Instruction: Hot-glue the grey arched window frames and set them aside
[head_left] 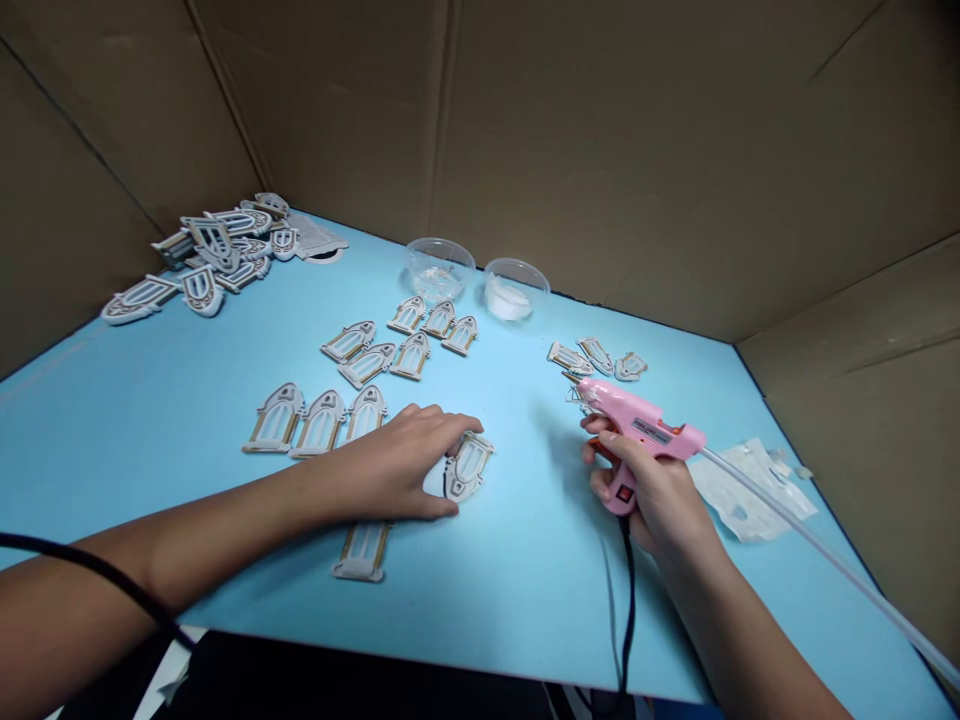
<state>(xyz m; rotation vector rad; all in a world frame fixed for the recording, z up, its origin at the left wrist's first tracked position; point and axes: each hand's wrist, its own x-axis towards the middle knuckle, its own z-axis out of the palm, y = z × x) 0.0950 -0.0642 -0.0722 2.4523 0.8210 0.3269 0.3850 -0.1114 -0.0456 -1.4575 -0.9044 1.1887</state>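
Observation:
My left hand point(405, 460) reaches across the blue table, its thumb and forefinger at opposite ends of a small arched window-shaped piece point(469, 466). Under and behind the left wrist lie more arched window pieces point(280, 418), and another piece point(364, 552) shows partly below the forearm. My right hand point(637, 470) is wrapped around the grip of a pink hot glue gun point(637, 415), fingers at its orange trigger. A long clear glue stick point(825, 560) sticks out of the gun's rear, and its nozzle points left, above the table.
A pile of larger window pieces point(217, 250) sits back left. Two clear plastic tubs point(517, 287) stand at the rear edge, with several small pieces point(414, 356) before them. A crumpled translucent sheet point(754, 490) lies right. Cardboard walls point(600, 140) surround the table; the gun's black cord point(628, 610) hangs down.

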